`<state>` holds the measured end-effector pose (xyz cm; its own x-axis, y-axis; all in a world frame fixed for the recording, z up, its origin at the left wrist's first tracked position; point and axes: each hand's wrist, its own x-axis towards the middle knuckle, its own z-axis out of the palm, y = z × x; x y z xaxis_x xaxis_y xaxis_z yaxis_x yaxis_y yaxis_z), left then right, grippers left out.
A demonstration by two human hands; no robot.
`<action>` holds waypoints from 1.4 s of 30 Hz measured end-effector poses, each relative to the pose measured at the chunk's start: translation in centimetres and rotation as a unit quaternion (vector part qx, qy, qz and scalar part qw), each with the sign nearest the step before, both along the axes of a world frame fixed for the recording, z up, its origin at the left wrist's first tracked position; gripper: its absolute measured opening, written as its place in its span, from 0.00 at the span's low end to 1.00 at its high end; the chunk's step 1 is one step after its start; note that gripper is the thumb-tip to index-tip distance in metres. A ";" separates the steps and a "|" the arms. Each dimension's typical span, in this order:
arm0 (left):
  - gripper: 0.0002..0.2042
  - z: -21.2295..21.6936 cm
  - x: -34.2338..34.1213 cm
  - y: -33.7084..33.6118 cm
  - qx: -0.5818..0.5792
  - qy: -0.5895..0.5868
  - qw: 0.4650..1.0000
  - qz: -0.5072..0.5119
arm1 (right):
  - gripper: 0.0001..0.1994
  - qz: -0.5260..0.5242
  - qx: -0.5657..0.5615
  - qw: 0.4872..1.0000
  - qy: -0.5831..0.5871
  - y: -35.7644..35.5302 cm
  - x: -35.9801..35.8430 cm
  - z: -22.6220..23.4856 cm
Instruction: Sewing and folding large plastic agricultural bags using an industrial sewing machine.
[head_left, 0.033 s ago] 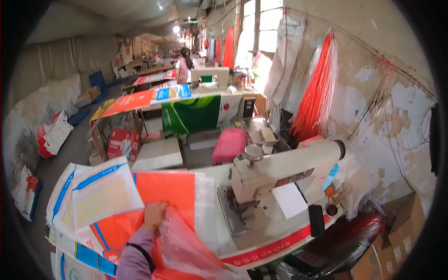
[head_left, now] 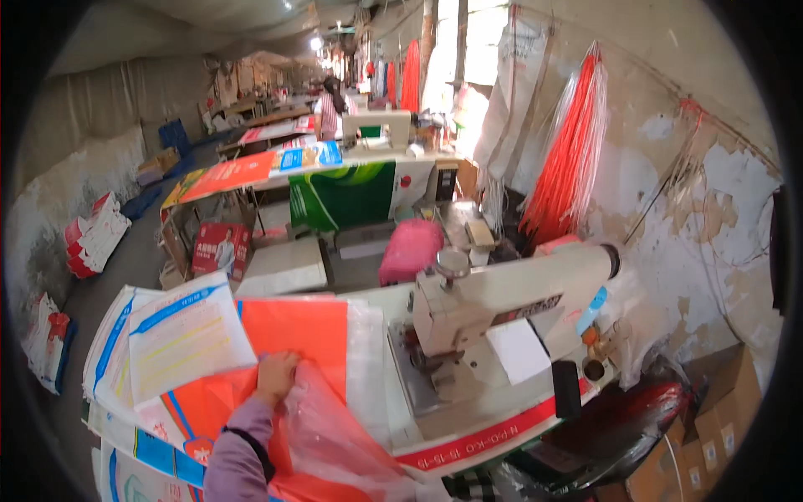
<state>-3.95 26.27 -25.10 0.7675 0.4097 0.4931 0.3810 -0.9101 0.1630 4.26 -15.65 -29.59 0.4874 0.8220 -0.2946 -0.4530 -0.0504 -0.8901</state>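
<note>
My left hand (head_left: 277, 376), in a purple sleeve with a dark band near the wrist, rests on an orange-red woven sack (head_left: 293, 330) lying on the sewing table. Its fingers are curled in at the edge of a folded-back part, where a clear plastic liner (head_left: 335, 410) spills toward me. Left of the hand lies a stack of white printed sacks (head_left: 188, 339) with blue stripes, partly over the orange-red one. To the right stands a cream sewing machine (head_left: 510, 305), its needle area apart from the sack. My right hand is out of view.
A dark phone-like slab (head_left: 566, 390) stands at the table's front right edge. Cardboard boxes (head_left: 711, 418) and a plastic-wrapped bundle (head_left: 619, 427) sit below it. Red and white strands (head_left: 565, 159) hang on the right wall. Beyond a pink-covered seat (head_left: 411, 251), another person (head_left: 333, 109) is farther back.
The view has shifted slightly, so the scene sits a little higher. My left hand keeps nearly the same place on the orange-red sack.
</note>
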 end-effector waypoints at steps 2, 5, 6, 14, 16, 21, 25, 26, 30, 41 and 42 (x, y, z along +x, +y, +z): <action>0.10 1.3 1.7 -1.1 -0.048 0.057 0.997 -0.019 | 0.19 -0.012 -0.032 0.999 -0.020 -1.9 0.5 -0.5; 0.13 3.3 6.1 -3.3 -0.189 0.086 0.975 -0.074 | 0.21 -0.045 -0.040 0.990 0.124 -5.7 2.3 -0.3; 0.13 3.7 7.9 -4.2 -0.141 0.088 0.978 -0.123 | 0.22 -0.049 -0.003 0.992 0.120 -7.0 2.9 0.2; 0.13 2.5 19.3 -7.5 -0.250 0.100 0.944 -0.190 | 0.26 -0.141 -0.015 0.989 0.044 -12.1 5.9 3.9; 0.13 1.8 19.9 -7.2 -0.184 0.044 0.951 -0.246 | 0.26 -0.106 -0.070 0.960 -0.251 -12.4 6.9 3.7; 0.14 1.6 17.3 -7.4 0.037 0.080 0.955 -0.285 | 0.16 -0.021 -0.157 0.859 -0.486 -11.9 8.8 2.3; 0.16 4.2 15.9 -8.7 0.009 0.216 0.956 -0.199 | 0.13 -0.074 -0.140 0.938 -0.308 -13.4 7.4 3.0; 0.17 5.1 16.6 -9.2 -0.051 0.198 0.944 -0.259 | 0.12 -0.054 -0.158 0.956 -0.240 -14.0 6.9 3.3; 0.13 7.2 19.1 -12.7 -0.009 0.152 0.951 -0.269 | 0.13 -0.049 -0.152 0.974 -0.160 -13.6 6.0 3.6; 0.09 18.4 6.4 -16.0 0.005 0.499 0.808 -0.314 | 0.15 -0.050 -0.064 0.903 -0.422 5.6 12.3 3.1; 0.08 19.9 5.9 -16.8 0.085 0.519 0.809 -0.262 | 0.16 -0.069 0.024 0.969 -0.235 6.1 11.8 4.1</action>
